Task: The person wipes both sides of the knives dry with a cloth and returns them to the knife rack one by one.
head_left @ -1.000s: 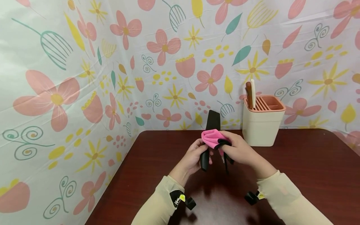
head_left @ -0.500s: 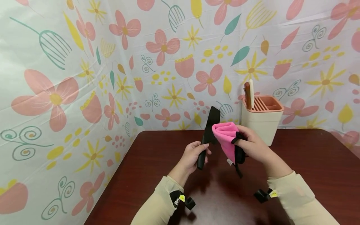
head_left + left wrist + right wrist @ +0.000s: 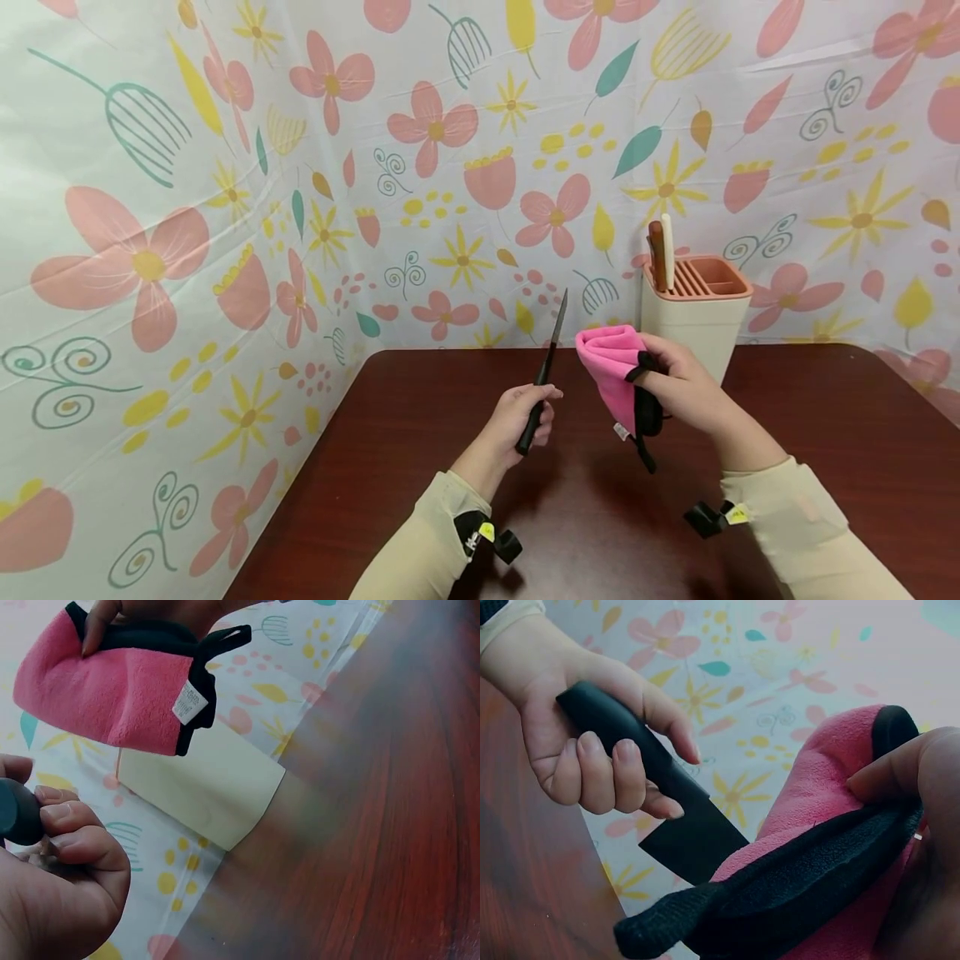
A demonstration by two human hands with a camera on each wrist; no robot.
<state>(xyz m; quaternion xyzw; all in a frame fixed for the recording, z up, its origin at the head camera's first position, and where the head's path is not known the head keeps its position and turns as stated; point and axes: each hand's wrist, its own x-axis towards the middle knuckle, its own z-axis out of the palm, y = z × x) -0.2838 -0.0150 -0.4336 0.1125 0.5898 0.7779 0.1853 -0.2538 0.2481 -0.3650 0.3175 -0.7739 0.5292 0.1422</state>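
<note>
In the head view my left hand (image 3: 517,417) grips a kitchen knife (image 3: 551,354) by its black handle, the blade pointing up and away, seen nearly edge-on. The right wrist view shows the broad black blade (image 3: 690,838) of that knife, partly hidden behind a cloth. My right hand (image 3: 684,387) pinches this folded pink cloth (image 3: 609,367), which has black trim, a hanging loop and a small white label (image 3: 189,703). The cloth is to the right of the knife, with a gap between them in the head view.
A cream knife holder (image 3: 682,329) with a pink slotted top stands at the back right of the dark wooden table (image 3: 420,417). Brown and white handles (image 3: 667,250) stick up from it. A flower-patterned sheet (image 3: 420,200) hangs behind and to the left.
The right hand has drawn the cloth off the knife and moved right with it. The left hand has turned the knife, so its broad blade face now shows as a thin edge.
</note>
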